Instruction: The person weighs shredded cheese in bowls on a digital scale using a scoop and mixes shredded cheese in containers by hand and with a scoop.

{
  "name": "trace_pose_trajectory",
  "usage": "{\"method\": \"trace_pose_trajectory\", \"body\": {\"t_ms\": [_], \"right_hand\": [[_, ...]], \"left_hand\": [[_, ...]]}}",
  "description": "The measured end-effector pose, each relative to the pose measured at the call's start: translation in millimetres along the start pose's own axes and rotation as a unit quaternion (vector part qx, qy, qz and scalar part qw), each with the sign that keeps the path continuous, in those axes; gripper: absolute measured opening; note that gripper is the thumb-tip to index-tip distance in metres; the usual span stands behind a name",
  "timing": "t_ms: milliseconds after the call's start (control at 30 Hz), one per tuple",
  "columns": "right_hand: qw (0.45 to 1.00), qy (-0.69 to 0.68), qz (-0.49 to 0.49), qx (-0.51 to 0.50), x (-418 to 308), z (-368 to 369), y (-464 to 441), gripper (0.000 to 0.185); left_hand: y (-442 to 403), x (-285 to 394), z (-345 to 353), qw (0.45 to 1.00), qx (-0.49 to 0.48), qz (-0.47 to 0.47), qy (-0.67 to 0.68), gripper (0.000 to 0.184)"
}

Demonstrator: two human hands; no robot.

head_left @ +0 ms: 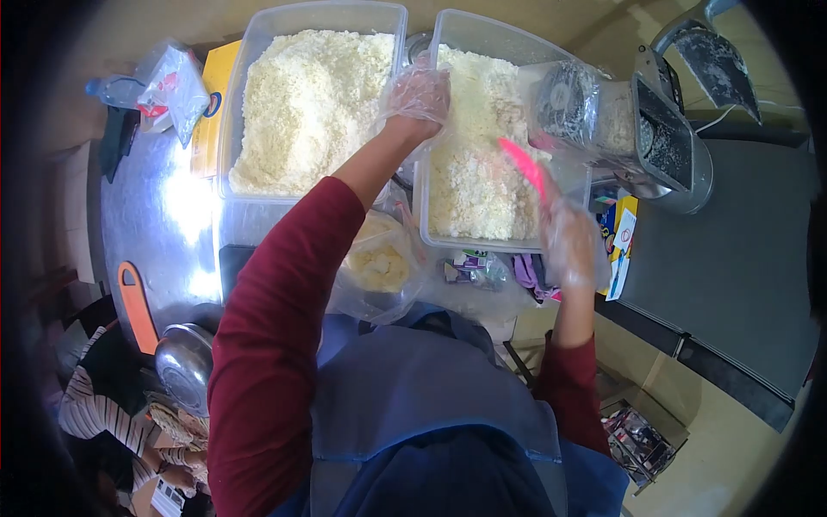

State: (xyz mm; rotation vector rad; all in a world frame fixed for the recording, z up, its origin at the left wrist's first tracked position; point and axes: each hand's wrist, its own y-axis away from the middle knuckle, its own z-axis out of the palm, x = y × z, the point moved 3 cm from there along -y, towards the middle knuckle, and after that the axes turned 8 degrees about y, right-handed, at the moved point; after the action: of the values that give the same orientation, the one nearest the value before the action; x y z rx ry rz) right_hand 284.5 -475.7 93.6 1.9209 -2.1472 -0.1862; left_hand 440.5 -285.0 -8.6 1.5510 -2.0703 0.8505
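My left hand [419,93], in a clear plastic glove, is closed on the near-side wall between two tubs, at the left rim of the right tub [482,245]. Also gloved in clear plastic, my right hand [570,241] grips a narrow, curved, bright pink plastic tool [524,164]. The pink tool's tip is over white crumbly material [474,194], like grated cheese, in the right tub. More of this material [314,112] heaps up in the left tub [323,10]. Its handle end is hidden in my right hand.
A metal grinding machine [668,142] with a plastic-wrapped outlet stands at the right tub. A clear bag of pale pieces [379,263] lies close to my body. Left are an orange tool [138,306] and a metal bowl [185,366]. Another person's striped sleeve [99,414] shows lower left.
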Motion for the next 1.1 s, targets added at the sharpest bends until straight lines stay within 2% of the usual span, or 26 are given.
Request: {"method": "trace_pose_trajectory", "body": {"t_ms": [67,133,233,300,433,500,533,600,633,700,733,767,800,833,900,967,1000,1033,1067,1100], "right_hand": [[0.998,-0.030,-0.061,-0.018,-30.7,-19.0,30.9,0.048],[0.986,-0.040,-0.152,0.059,-48.0,6.0,30.4,0.047],[0.988,-0.007,-0.133,0.080,-43.3,41.5,-19.4,0.046],[0.991,0.014,-0.071,0.116,-28.3,44.3,-45.6,0.047],[0.992,0.012,-0.039,0.120,26.3,58.4,-53.4,0.041],[0.995,-0.005,0.023,0.095,32.8,32.2,-18.5,0.046],[0.996,-0.004,0.022,0.091,22.5,19.5,-3.8,0.046],[0.992,-0.021,-0.086,0.088,-14.8,2.2,17.9,0.046],[0.992,-0.022,-0.085,0.088,-16.0,18.8,13.5,0.046],[0.976,0.106,-0.145,0.119,-22.3,65.2,-8.9,0.040],[0.991,0.025,-0.095,0.091,-12.6,64.1,-27.2,0.037],[0.995,-0.056,-0.045,0.062,1.9,62.7,-48.7,0.035],[0.997,-0.069,-0.015,0.041,11.9,64.6,-67.3,0.033],[0.996,-0.082,0.016,0.018,19.5,71.4,-84.1,0.032],[0.980,-0.143,-0.041,0.134,19.9,91.5,-117.4,0.036],[0.932,0.000,-0.128,0.338,-5.1,76.6,-123.9,0.038],[0.933,-0.003,-0.128,0.337,-17.7,70.6,-129.6,0.038],[0.952,-0.171,-0.074,0.243,-29.8,58.6,-138.3,0.038],[0.933,-0.331,-0.019,0.140,-42.3,46.8,-145.1,0.038],[0.877,-0.478,0.039,0.031,-52.9,39.6,-148.2,0.039]], "left_hand": [[-0.7,0.9,1.2,1.000,-0.002,-0.006,0.002,0.025],[-2.5,-3.3,2.9,1.000,-0.003,-0.009,0.001,0.026],[-3.1,-10.2,7.4,1.000,0.014,0.024,0.009,0.028],[-1.8,-12.0,5.8,0.993,0.034,-0.062,0.092,0.032],[-2.4,-15.7,7.1,0.992,0.035,-0.062,0.103,0.034],[-2.4,-14.3,9.9,0.999,0.015,0.029,0.016,0.037],[-2.1,-14.6,11.2,0.999,0.013,0.025,0.017,0.037],[-4.9,-14.6,11.3,0.992,0.022,-0.062,0.104,0.035],[-5.2,-11.0,8.8,0.993,0.021,-0.061,0.103,0.035],[-2.6,-7.7,2.2,0.990,0.015,-0.077,0.117,0.036],[-1.7,-10.0,3.3,0.990,0.016,-0.077,0.115,0.036],[-1.3,-11.5,6.4,0.997,0.012,-0.037,0.071,0.036],[-1.9,-11.9,7.7,1.000,0.007,0.004,0.026,0.036],[-2.3,-11.4,7.4,1.000,0.008,0.003,0.024,0.036],[-2.1,-9.8,6.9,0.996,0.035,-0.029,0.071,0.038],[-1.6,-10.5,7.9,0.994,0.046,-0.036,0.096,0.036],[-1.9,-11.5,6.6,0.990,0.061,-0.041,0.121,0.035],[-1.6,-10.1,4.5,0.990,0.061,-0.041,0.118,0.035],[-0.6,-7.5,2.0,0.990,0.063,-0.044,0.120,0.034],[-0.5,-5.4,0.4,0.989,0.064,-0.048,0.123,0.032]]}}
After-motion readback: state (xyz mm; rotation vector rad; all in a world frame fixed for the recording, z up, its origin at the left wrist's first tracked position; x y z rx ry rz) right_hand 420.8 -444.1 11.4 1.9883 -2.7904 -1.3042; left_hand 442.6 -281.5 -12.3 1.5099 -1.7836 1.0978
